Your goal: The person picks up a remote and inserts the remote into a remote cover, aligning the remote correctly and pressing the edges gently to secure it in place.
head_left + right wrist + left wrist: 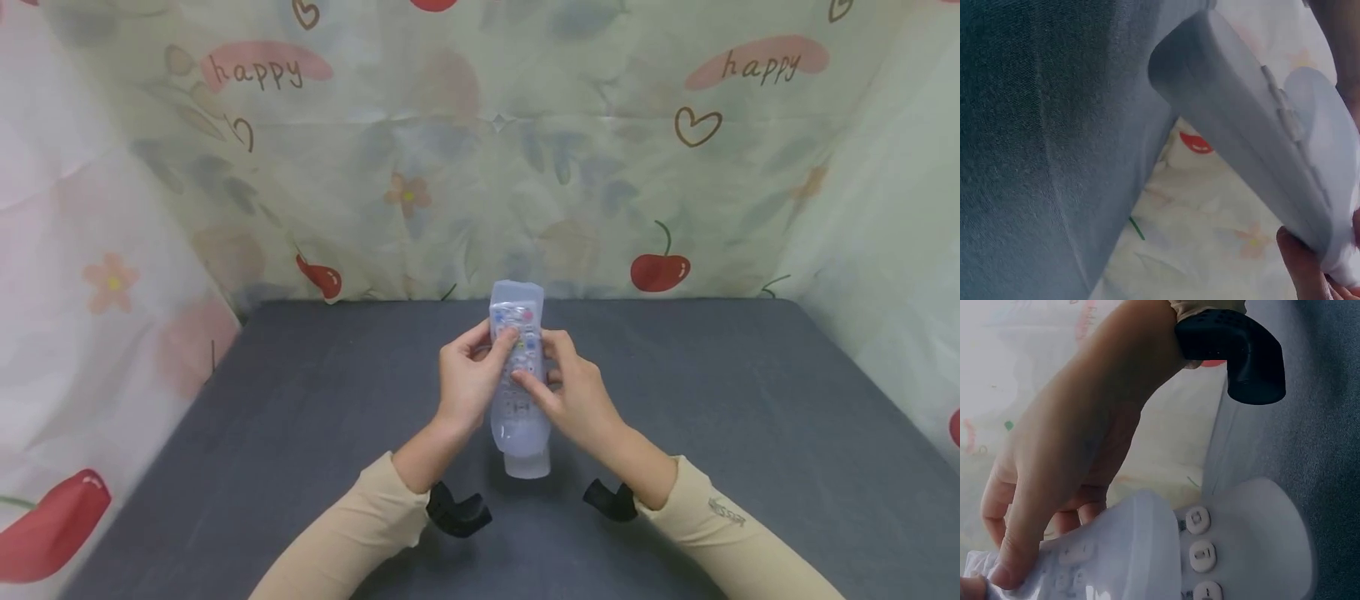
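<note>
A white remote control is held up above the table inside a translucent soft cover, its lower end sticking out. My left hand pinches the covered remote from the left, thumb on the button face. From the other side my right hand grips it, thumb also on the front and fingers behind. In the left wrist view the cover's edge stands away from the remote's bare end, where a few buttons show. The right wrist view shows the remote's side and the cover's raised lip.
Beneath the hands lies a dark grey table. Printed cloth with cherries and flowers hangs behind and at both sides. A black curved wrist mount is by the left wrist, another black mount by the right.
</note>
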{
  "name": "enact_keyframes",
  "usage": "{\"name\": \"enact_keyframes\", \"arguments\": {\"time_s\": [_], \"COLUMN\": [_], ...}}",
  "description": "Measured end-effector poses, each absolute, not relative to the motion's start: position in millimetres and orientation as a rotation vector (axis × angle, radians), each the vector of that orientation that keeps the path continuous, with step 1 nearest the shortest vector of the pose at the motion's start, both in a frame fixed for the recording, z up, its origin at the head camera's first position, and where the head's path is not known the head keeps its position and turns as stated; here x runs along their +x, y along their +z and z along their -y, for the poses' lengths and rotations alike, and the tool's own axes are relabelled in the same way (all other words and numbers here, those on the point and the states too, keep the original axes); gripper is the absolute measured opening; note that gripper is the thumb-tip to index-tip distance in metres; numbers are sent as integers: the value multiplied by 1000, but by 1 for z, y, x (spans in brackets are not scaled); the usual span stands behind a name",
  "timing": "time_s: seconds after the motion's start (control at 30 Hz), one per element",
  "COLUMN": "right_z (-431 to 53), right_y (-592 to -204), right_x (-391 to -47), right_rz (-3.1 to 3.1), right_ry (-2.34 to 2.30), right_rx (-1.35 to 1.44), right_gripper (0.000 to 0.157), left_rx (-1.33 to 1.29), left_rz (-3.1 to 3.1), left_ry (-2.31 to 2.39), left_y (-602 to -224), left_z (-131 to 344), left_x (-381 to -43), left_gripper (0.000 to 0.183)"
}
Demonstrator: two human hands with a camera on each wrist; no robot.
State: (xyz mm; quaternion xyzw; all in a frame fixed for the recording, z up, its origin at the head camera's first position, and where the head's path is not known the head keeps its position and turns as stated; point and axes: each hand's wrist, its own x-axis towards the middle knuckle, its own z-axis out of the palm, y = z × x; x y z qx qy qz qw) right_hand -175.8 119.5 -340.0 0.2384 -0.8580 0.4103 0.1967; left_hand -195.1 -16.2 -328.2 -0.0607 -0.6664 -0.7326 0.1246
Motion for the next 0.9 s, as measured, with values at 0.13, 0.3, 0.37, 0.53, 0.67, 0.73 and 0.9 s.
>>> {"name": "enact_keyframes", "arguments": {"time_s": [0.13, 0.3, 0.37, 0.53, 0.67, 0.73, 0.9], "right_z": [-118, -119, -120, -121, -121, -120, -118], "right_y": [-340, -338, -338, -336, -337, -338, -340], "right_x": [-177, -179, -180, -180, -179, -178, -176], "right_rz": [2344, 2354, 2362, 2379, 2380, 2370, 2320], "right_ry": [1240, 1353, 1378, 1404, 1416, 1415, 1400], "right_rx": [634, 572, 557, 539, 548, 556, 584], "right_gripper": [41, 39, 39, 37, 37, 37, 36], "left_rx": [-229, -301, -318, -326, -308, -321, -373], "left_rz": [1979, 2030, 2013, 1938, 1935, 1942, 1969], "left_ry": [-2113, -1909, -1820, -1766, -1731, -1679, -1525], "left_y": [-327, -326, -326, -327, -328, -329, -330], "left_z": [17, 21, 23, 25, 25, 25, 27], "left_x": [-195, -194, -193, -195, -196, -196, -197], "left_gripper": [32, 29, 26, 19, 16, 16, 13]}}
